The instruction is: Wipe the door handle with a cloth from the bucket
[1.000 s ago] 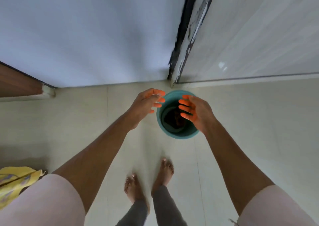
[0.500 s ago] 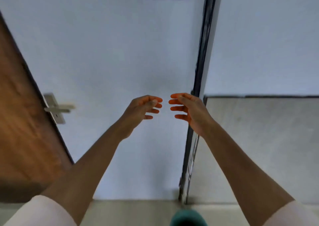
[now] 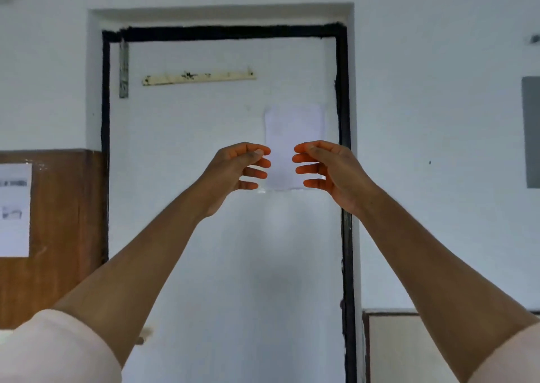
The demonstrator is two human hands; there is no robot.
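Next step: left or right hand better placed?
The left hand, marginally. It and the right hand are open, empty and level; the bucket is out of view. But the brown door and what looks like a handle tip lie on its side.

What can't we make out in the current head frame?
- Bucket and cloth: outside the head view, below its bottom edge.
- Door handle: mostly hidden behind the left forearm; only a pale blurred tip shows.
- Notice on the wooden door: print too blurred to read.
- Left hand, right hand: open, empty.
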